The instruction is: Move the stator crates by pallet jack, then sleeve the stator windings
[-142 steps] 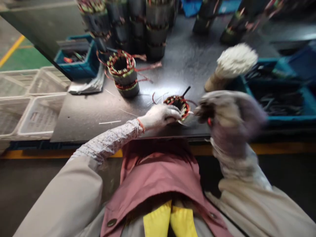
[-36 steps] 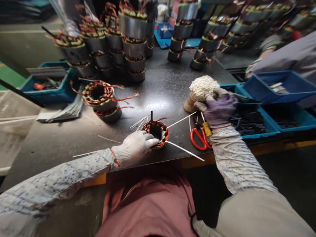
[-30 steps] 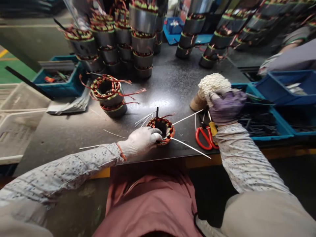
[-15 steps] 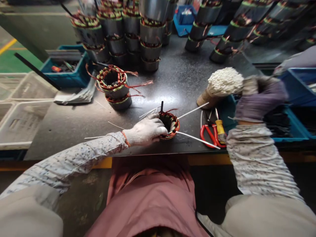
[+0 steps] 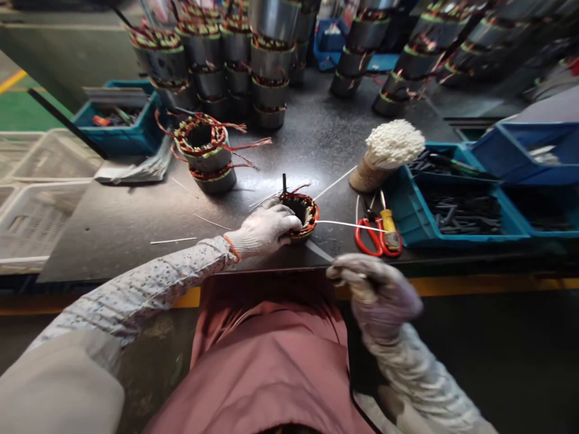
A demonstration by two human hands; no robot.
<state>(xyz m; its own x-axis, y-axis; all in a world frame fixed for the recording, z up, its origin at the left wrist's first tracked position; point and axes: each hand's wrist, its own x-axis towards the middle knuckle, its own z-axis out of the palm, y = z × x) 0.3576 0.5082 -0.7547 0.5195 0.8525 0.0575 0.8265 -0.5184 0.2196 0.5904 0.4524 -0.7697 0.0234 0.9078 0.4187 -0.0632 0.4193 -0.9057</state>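
A small wound stator [image 5: 308,222] with red wires and a black sleeve sticking up stands near the bench's front edge. My left hand [image 5: 271,226], in a white glove, grips its left rim, fingertips reaching the bore. Two white cords [image 5: 346,224] stretch from the stator to the right. Below and right of it is my gloved right hand [image 5: 377,292], closed with fingertips pinched together. A blurred, thin white length [image 5: 320,251], apparently cord, runs from those fingertips toward the stator's base; its exact kind is smeared by motion.
Red-handled pliers [image 5: 371,235] and a yellow-handled tool [image 5: 389,226] lie at right, near a bundle of white cords [image 5: 393,144]. Blue bins [image 5: 520,223] hold black sleeves. Two stacked stators [image 5: 208,157] stand at left; taller stacks [image 5: 269,66] line the back.
My right hand has come from the bins at the right, down and left toward the stator. The left hand keeps its grip. The view has shifted slightly.
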